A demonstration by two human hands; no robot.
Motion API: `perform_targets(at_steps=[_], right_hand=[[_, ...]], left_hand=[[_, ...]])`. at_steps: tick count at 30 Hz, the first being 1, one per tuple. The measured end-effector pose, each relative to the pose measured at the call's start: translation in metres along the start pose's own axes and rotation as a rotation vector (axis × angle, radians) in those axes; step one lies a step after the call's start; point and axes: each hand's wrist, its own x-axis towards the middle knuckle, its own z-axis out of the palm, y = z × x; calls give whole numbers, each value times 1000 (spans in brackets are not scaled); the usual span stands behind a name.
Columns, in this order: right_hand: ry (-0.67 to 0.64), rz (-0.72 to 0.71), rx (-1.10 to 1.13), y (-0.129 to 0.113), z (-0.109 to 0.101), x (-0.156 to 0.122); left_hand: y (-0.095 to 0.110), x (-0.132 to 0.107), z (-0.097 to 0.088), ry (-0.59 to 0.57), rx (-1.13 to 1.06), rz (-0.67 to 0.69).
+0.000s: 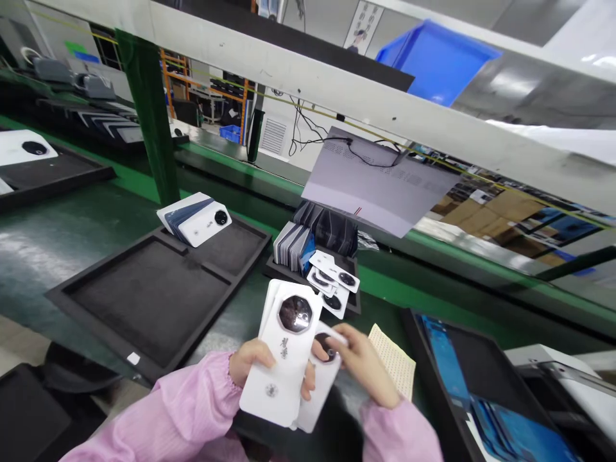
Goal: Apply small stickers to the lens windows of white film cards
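At six o'clock, one left hand (251, 360) and one right hand (364, 362) hold at least three white rounded-rectangular panels (285, 362); at five, one yellow dotted paper sheet (395, 360); at one, one blue plastic bin (436, 63).

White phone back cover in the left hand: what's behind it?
Behind the front cover: left-hand fingers, a white edge at upper left, and a dark-windowed white cover held by the right hand. Overlapped parts and total count are hidden.

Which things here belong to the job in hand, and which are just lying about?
Likely the job:
white panels held in the left hand
second panel at the right hand
loose panels beyond, similar-looking

Probably lying about:
blue bin overhead
poster
orange rack
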Motion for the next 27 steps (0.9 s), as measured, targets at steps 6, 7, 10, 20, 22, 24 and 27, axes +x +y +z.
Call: perform_targets(at_steps=[6, 7, 10, 20, 22, 24, 27], right_hand=[[168, -96, -114, -29, 23, 4], [195, -136, -97, -40, 16, 1], [218, -278, -17, -74, -6, -6], [51, -231, 38, -97, -6, 11], [32, -235, 19, -94, -9, 11], [16, -261, -32, -93, -12, 9], [1, -342, -134, -95, -15, 2]], left_hand=[[-1, 2, 0, -15, 35, 29], [-2, 2, -1, 6, 54, 28], [-3, 2, -1, 46, 147, 21], [2, 1, 1, 137, 472, -4], [1, 2, -1, 149, 515, -13], [0, 3, -2, 152, 522, -18], [-3, 5, -1, 160, 403, -24]])
